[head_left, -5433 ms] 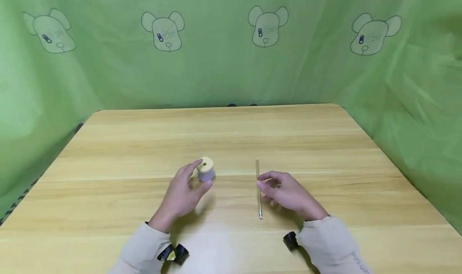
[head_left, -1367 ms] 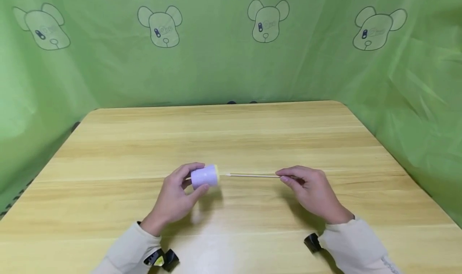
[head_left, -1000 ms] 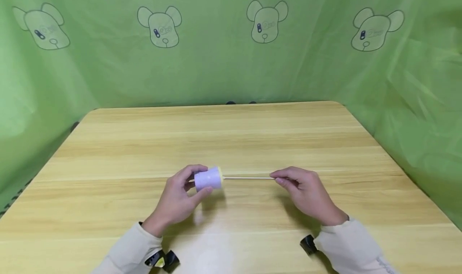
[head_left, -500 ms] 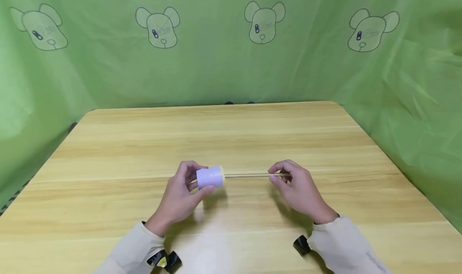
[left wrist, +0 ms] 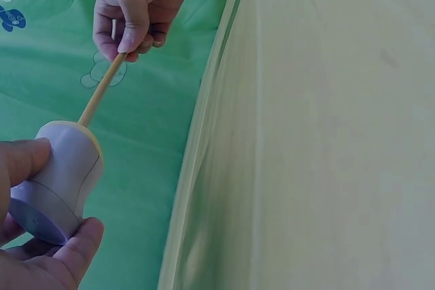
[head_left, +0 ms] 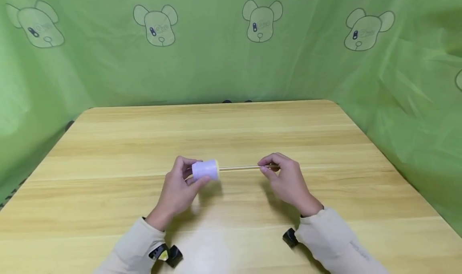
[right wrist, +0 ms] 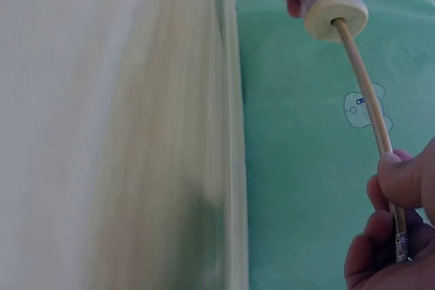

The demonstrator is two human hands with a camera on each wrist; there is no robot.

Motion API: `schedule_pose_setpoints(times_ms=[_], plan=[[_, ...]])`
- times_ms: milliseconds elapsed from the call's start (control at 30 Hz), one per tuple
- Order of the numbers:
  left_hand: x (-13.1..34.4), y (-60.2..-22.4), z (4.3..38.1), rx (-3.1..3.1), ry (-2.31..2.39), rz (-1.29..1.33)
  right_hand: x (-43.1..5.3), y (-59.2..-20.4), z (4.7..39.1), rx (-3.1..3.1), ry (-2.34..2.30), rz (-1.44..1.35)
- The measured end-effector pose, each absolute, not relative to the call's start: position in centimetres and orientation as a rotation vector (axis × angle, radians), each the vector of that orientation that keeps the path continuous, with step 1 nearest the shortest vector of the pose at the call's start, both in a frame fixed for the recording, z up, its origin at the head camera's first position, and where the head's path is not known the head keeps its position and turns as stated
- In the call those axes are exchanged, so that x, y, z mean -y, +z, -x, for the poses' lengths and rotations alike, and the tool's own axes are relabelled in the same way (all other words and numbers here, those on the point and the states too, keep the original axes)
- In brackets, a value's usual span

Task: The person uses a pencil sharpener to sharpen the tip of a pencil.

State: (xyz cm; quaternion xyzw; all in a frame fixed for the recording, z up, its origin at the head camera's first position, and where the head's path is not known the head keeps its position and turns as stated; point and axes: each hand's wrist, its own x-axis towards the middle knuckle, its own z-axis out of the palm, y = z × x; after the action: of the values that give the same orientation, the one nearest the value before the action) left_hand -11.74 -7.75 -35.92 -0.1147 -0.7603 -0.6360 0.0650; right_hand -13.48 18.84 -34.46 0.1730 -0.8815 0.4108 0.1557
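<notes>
A lavender pencil sharpener (head_left: 205, 170) with a cream top lies sideways in my left hand (head_left: 177, 190), held above the table between thumb and fingers. Its top, with a round hole, faces right. A thin wooden pencil (head_left: 238, 168) runs into that hole, as the right wrist view shows; its tip is hidden inside. My right hand (head_left: 286, 181) pinches the pencil toward its other end between thumb and fingers. In the right wrist view, the pencil's metal ferrule (right wrist: 402, 244) shows beside the curled fingers.
Beneath both hands is a wood-grain table (head_left: 231, 129). Green curtains (head_left: 209, 73) with bear-head drawings hang behind it and at both sides. Black wrist devices sit by the sleeves, one by the left cuff (head_left: 175, 256) and another by the right (head_left: 290, 238).
The sharpener was lifted off the table and turned sideways. The pencil was picked up and its tip went into the hole. Lately the right hand has moved left and changed its finger pose.
</notes>
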Motion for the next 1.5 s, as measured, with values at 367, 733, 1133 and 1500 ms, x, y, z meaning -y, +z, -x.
schedule_pose_setpoints(times_ms=[367,733,1133,1500], plan=[[7.8,-35.2,12.9,2.328,-1.962,0.293,-20.1,-32.7,14.7,2.506,1.706,-0.483],[8.3,-35.1,12.7,2.294,-1.985,0.294,-24.8,-32.6,15.6,2.407,2.544,-1.31],[8.5,-34.9,12.5,2.244,-2.011,0.228,-20.7,-32.2,14.6,2.511,1.246,-0.967],[8.3,-34.3,11.9,2.314,-2.024,0.189,-18.6,-33.3,14.8,2.098,0.584,-0.97]])
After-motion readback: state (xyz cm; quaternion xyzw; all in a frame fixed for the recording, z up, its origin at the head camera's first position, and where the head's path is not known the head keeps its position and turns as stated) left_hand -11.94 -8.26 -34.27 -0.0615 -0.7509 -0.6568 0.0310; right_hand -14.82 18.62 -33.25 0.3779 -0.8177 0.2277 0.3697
